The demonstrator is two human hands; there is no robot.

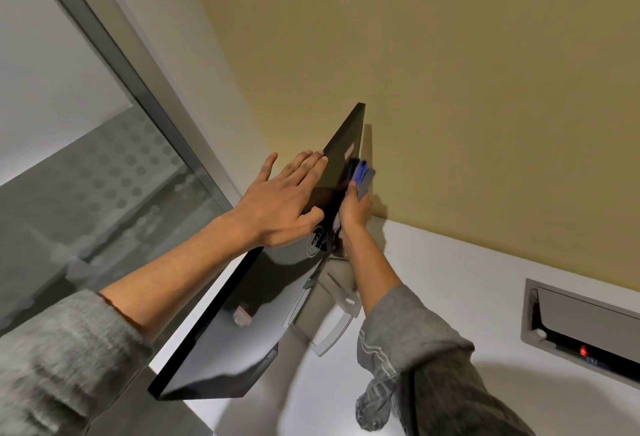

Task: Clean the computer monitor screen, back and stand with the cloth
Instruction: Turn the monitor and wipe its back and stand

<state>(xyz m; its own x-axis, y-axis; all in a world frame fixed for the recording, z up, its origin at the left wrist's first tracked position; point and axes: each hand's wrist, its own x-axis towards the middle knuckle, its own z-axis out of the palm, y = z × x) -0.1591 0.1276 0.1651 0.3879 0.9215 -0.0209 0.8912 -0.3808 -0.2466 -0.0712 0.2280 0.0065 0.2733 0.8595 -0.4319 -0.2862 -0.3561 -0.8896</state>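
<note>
Black glossy plastic: monitor (277, 280), back toward us, standing on a white desk (450, 280) by an ochre wall (450, 72). Our left hand (280, 200) lies flat, steadying its top edge; our right hand (353, 209) clutches the cloth (363, 177) behind it. We judge it light, rigid, tippy; brace by the bezel. Silver stand (332, 325); glass partition (86, 176) alongside.

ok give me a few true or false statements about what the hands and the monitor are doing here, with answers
1. The left hand rests flat on the monitor. True.
2. The right hand holds a cloth behind the monitor. True.
3. The monitor's lit screen faces the camera. False: its black back, with a round logo, faces the camera.
4. The cloth is red. False: it is blue and grey.
5. The stand sits on the white desk. True.
</note>
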